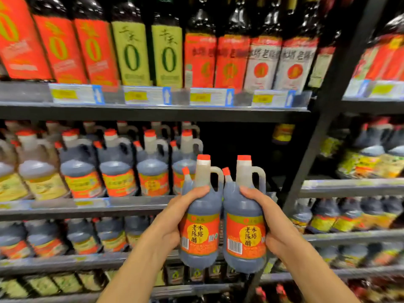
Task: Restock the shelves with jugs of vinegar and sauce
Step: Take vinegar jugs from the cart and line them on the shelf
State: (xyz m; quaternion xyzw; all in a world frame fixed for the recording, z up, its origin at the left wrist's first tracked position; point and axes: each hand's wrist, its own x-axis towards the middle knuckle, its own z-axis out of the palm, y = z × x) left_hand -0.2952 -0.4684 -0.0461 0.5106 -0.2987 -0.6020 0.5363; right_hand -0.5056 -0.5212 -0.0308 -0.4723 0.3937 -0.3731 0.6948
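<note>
Jugs of dark vinegar, left jug (200, 217) and right jug (244, 221), are held side by side, touching, in front of the dark gap (236, 149) on the middle shelf (87, 206). Best to keep them upright and slide them in beside the matching row (153, 162), labels forward. Left hand (175, 217) and right hand (271, 221) each wrap a jug's shoulder, thumbs on top, forearms reaching forward.

dark metal shelves (153, 114), top shelf at 12 o'clock packed with tall bottles (131, 51) behind price tags (144, 95), middle shelf (87, 207) at 9 o'clock carrying handled jugs (153, 169), dark gap (238, 154) at its right end, lower shelf (65, 262) at 8 o'clock with more jugs
</note>
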